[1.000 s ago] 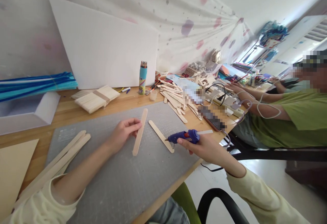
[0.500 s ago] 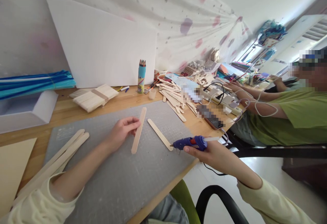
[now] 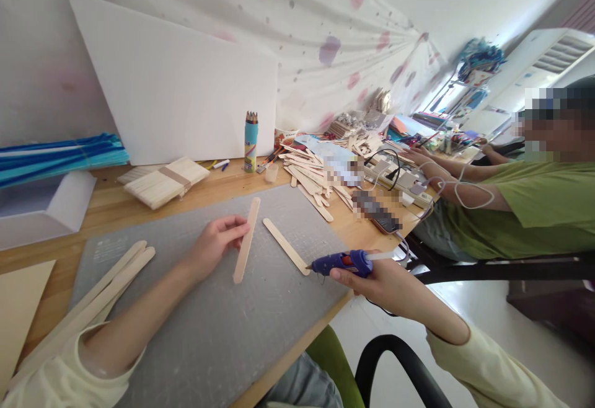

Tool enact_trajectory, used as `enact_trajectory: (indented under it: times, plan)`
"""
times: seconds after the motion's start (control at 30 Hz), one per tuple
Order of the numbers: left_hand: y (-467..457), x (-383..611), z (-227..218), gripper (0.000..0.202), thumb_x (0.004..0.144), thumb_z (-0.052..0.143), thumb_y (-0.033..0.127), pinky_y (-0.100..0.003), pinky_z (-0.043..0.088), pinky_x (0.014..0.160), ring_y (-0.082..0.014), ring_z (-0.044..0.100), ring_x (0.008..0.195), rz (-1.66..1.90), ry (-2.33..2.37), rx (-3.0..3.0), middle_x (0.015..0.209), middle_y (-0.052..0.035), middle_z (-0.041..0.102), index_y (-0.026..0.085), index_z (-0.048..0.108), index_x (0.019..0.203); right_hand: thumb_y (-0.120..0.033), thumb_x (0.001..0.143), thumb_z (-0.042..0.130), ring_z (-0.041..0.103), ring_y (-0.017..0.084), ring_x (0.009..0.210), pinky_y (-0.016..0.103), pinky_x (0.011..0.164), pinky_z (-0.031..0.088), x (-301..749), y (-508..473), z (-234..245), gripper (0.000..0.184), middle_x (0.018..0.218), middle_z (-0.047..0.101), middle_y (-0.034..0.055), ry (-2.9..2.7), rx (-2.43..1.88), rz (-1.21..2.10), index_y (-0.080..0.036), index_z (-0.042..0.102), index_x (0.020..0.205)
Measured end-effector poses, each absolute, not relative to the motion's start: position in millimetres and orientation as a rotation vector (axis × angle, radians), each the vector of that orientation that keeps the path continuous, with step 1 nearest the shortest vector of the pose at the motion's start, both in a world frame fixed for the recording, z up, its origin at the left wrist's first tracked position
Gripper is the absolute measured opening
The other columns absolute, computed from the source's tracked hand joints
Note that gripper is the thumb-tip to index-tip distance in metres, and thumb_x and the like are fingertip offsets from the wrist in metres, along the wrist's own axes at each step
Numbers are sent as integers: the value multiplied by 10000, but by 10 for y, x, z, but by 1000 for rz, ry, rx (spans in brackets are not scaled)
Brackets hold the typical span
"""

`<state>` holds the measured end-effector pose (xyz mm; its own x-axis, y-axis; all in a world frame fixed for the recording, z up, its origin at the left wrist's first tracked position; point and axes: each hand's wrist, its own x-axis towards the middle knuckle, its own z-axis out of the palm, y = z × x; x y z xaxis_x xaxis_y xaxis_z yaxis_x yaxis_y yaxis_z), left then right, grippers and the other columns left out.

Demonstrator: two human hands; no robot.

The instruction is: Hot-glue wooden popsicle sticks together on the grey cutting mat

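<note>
My left hand [image 3: 222, 240] pinches a wooden craft stick [image 3: 247, 240], which is tilted just above the grey cutting mat [image 3: 195, 321]. A second craft stick [image 3: 284, 245] lies on the mat to its right. My right hand [image 3: 372, 284] is closed around a blue hot glue gun [image 3: 341, 263] with a clear glue stick poking from its back. The gun's nozzle is at the near end of the lying stick; whether it touches the wood I cannot tell. Beside my left forearm lie several longer craft sticks [image 3: 111, 287].
Behind the mat are a banded bundle of sticks [image 3: 167, 181], a pencil tube [image 3: 251, 144] and a small clear cup [image 3: 271, 173]. Loose sticks [image 3: 307, 175], a phone [image 3: 379, 212] and a power strip [image 3: 418, 192] lie right. A person in green [image 3: 534, 203] sits beyond.
The view has shifted slightly, so everything sits a little further left. Both hands keep their holds, and the nozzle stays at the near end of the lying stick.
</note>
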<state>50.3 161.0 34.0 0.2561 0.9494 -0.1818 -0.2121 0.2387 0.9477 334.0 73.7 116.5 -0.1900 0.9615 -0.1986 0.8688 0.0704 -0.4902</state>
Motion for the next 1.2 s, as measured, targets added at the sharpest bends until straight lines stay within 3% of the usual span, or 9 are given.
enact_trajectory:
  times: [0.3, 0.63, 0.93, 1.1, 1.2]
  plan:
    - [1596, 489, 347, 316, 594, 827, 422, -227, 374, 574, -93, 482, 586, 990, 959, 981, 630, 44, 581, 171, 668, 699, -616, 899, 498, 513, 142, 553, 265, 523, 398, 3355, 714, 1116, 480, 581, 552, -17, -2212, -1817, 759, -219, 546, 633]
    - [1602, 492, 363, 275, 628, 812, 417, -246, 405, 581, -115, 515, 586, 982, 955, 1008, 633, 27, 607, 180, 691, 697, -647, 872, 498, 611, 185, 664, 295, 619, 464, 3412, 751, 1083, 504, 668, 671, 16, -1998, -1811, 1017, -212, 634, 657]
    - [1591, 482, 347, 278, 647, 823, 415, -266, 462, 628, -120, 555, 602, 970, 968, 1033, 684, -3, 662, 166, 727, 724, -634, 815, 539, 648, 236, 676, 329, 591, 482, 3873, 1131, 764, 470, 713, 713, 62, -1522, -2021, 444, -201, 703, 736]
    - [1599, 485, 338, 301, 625, 840, 422, -258, 461, 617, -114, 559, 597, 986, 1000, 1019, 675, 6, 657, 165, 720, 728, -619, 805, 561, 668, 290, 793, 356, 668, 490, 3945, 1290, 625, 472, 773, 725, 78, -1501, -2012, 329, -175, 723, 799]
    - [1598, 489, 345, 328, 615, 845, 433, -267, 472, 626, -118, 566, 599, 992, 1024, 1015, 690, -2, 668, 158, 717, 739, -616, 824, 546, 664, 278, 755, 347, 644, 480, 3957, 1273, 611, 475, 736, 714, 63, -1533, -2013, 320, -175, 726, 825]
